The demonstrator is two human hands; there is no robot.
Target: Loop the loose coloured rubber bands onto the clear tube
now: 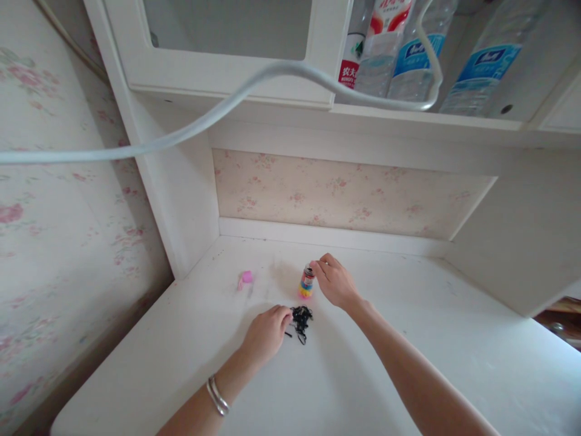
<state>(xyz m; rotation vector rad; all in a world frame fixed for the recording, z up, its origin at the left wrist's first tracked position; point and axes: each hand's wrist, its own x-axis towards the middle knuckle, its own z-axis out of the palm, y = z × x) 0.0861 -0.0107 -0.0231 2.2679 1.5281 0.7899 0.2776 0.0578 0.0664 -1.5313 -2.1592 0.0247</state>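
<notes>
A small clear bottle (306, 283) stands upright, with pink, yellow, blue and red layers and something black near its mouth. My right hand (334, 282) is at the bottle's top right, fingers pinched together by the rim; what they hold, if anything, is too small to tell. Just in front of the bottle lies a loose heap of small black elastic bands (301, 321). At the heap's left edge, the fingertips of my left hand (267, 332) pinch at the bands. A silver bangle circles that wrist. Left of the bottle lies a pink cap (247, 277) with a pale pink piece beside it.
The white desktop (218, 345) is bounded by a left side panel (181, 194) and a low back ledge (336, 235). Overhead, a cabinet shelf holds several plastic bottles (488, 66). A white hose (190, 127) crosses in front of the cabinet.
</notes>
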